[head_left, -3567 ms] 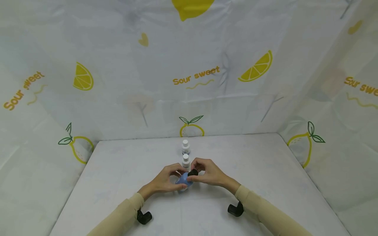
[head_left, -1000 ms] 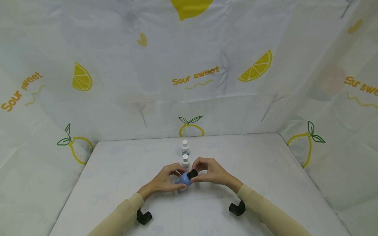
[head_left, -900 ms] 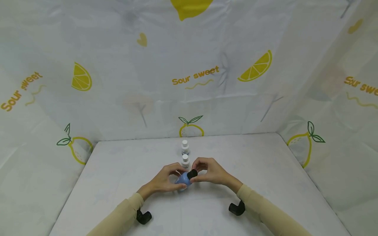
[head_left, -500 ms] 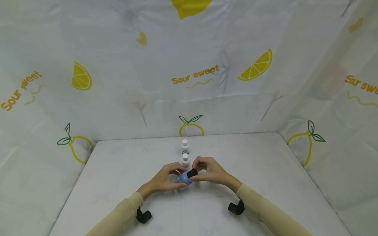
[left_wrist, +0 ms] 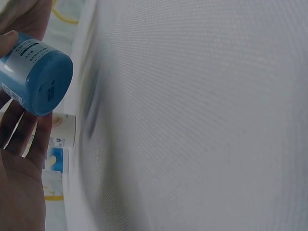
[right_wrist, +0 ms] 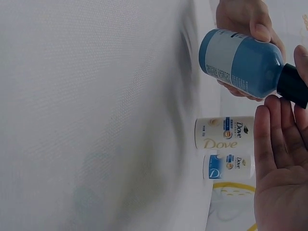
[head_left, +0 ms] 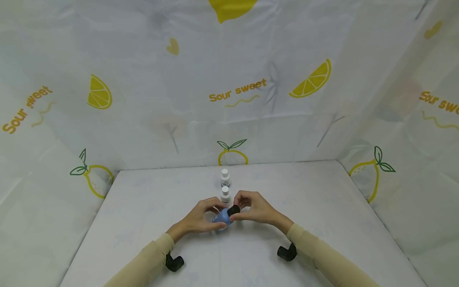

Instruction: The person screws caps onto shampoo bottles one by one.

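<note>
A blue bottle (head_left: 222, 216) leans over in front of me, its black cap (head_left: 233, 210) pointing up and to the right. My left hand (head_left: 199, 217) grips the bottle's body, thumb on the near side and fingers on the far side. My right hand (head_left: 256, 209) pinches the cap between thumb and fingers. The right wrist view shows the bottle's pale label (right_wrist: 225, 55) and the cap on its neck. In the left wrist view the bottle's blue base (left_wrist: 52, 86) faces the camera, while the cap is out of sight.
Two white Dove bottles stand upright behind the hands, the nearer one (head_left: 225, 195) just beyond the fingertips and the farther one (head_left: 225, 178) behind it. White cloth covers the table (head_left: 150, 199). A lemon-print curtain (head_left: 193, 131) rises along the back and sides.
Since the oldest frame, my right hand's thumb has shifted slightly on the cap, and more of the cap shows. Over the last second both hands and the bottle have hardly moved.
</note>
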Action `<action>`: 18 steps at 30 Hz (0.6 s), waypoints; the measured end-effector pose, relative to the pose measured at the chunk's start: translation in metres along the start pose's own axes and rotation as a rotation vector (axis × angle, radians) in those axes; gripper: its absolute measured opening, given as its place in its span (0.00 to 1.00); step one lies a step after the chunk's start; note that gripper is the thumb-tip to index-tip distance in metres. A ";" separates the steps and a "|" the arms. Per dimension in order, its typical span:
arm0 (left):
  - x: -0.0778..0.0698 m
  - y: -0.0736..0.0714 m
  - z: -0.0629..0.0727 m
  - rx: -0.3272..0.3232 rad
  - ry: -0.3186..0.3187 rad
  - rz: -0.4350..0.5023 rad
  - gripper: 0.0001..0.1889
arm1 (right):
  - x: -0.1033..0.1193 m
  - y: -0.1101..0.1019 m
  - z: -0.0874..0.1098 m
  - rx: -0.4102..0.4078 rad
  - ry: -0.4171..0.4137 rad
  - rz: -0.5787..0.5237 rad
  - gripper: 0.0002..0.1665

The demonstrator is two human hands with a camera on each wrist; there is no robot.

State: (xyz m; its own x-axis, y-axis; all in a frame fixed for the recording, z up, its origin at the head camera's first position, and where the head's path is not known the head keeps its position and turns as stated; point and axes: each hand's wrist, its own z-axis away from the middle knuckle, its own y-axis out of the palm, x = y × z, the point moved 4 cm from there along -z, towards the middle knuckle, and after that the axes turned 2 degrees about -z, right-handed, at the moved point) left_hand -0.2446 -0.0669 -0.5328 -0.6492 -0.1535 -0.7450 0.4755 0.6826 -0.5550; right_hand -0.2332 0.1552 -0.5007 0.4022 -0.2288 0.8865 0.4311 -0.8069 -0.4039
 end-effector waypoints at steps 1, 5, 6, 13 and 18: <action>0.000 0.000 0.000 0.001 0.005 -0.002 0.24 | 0.000 0.000 0.000 0.000 0.001 0.000 0.20; 0.001 0.000 0.000 0.005 0.004 -0.004 0.23 | 0.000 0.000 0.000 0.004 0.004 -0.002 0.19; 0.001 0.000 0.000 0.004 0.004 -0.004 0.23 | 0.000 0.000 0.000 0.005 0.006 -0.002 0.19; 0.000 0.001 0.001 0.002 -0.016 -0.002 0.24 | -0.001 0.001 0.001 0.013 0.020 0.001 0.20; -0.002 0.000 0.000 0.002 -0.025 0.001 0.24 | 0.000 0.000 0.001 0.025 0.034 0.006 0.22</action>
State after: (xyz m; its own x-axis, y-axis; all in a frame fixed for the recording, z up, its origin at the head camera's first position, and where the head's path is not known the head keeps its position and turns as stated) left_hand -0.2429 -0.0670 -0.5311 -0.6334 -0.1704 -0.7548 0.4775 0.6815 -0.5546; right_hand -0.2321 0.1559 -0.5012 0.3774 -0.2518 0.8911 0.4491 -0.7918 -0.4140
